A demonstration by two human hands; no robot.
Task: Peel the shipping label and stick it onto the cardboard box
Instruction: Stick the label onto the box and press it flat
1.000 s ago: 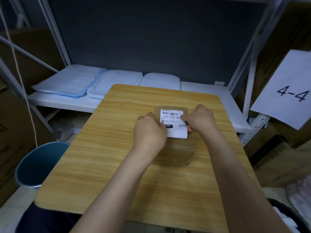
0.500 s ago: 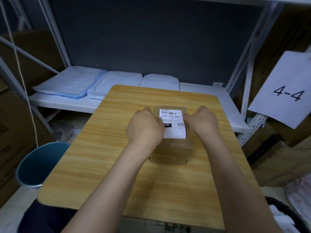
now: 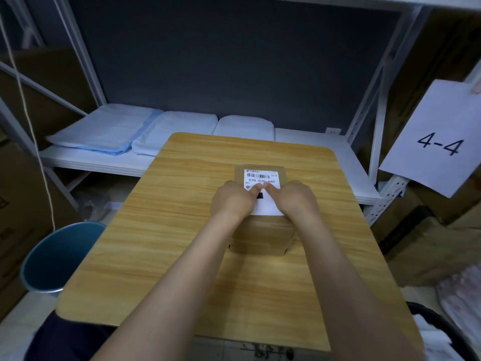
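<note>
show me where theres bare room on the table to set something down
Free: the wooden table left of the cardboard box, the strip behind it toward the shelf, and the right edge. Crowded: the centre, where left hand and right hand press the shipping label.

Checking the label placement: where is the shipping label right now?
In the head view, the shipping label lies on top of the cardboard box, mid-table, under the left hand and right hand.

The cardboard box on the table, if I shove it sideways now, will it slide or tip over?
Probably slide: the cardboard box sits flat on the smooth wooden table. It looks small and likely light. With the left hand and right hand pressing the shipping label on top, it should hold steady.
</note>
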